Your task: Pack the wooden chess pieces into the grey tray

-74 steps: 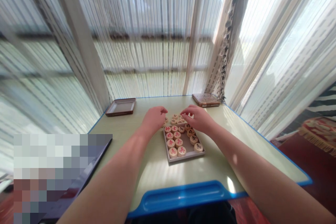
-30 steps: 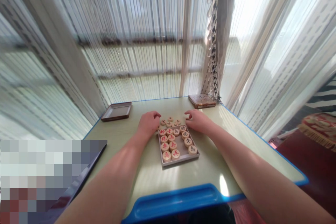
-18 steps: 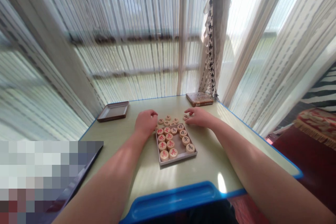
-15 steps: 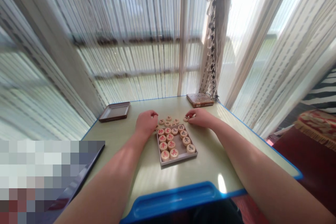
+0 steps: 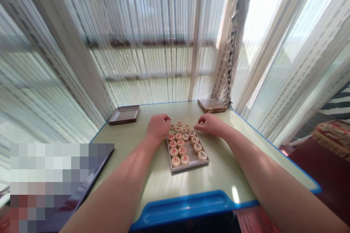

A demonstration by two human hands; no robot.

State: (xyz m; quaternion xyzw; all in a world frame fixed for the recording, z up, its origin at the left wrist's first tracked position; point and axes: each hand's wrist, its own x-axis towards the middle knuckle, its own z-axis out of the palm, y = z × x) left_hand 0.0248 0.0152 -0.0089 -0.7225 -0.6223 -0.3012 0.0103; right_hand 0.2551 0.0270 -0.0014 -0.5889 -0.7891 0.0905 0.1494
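A shallow box (image 5: 191,156) of round wooden Chinese chess pieces lies on the table. Red-marked pieces (image 5: 182,150) fill its left side and black-marked ones (image 5: 198,147) line its right, with bare floor between. Several loose pieces (image 5: 178,129) lie beyond its far edge. My right hand (image 5: 210,123), right of this loose group, has its thumb and fingertips closed about a black-marked piece (image 5: 196,125), mostly covered by the fingers. Curled beside the group's left end is my left hand (image 5: 159,126); whatever its fingers hold, if anything, is hidden.
An open brown box lid (image 5: 124,114) lies at the table's back left. At the back right is a closed, printed box (image 5: 212,105). A dark-edged, blurred-out screen (image 5: 105,160) borders the left side. Blue trim (image 5: 186,207) runs along the table's front, and curtains hang behind.
The whole view has shifted slightly, so the table appears further right. My right fingers now cover more of their piece. The pieces in the box have not changed.
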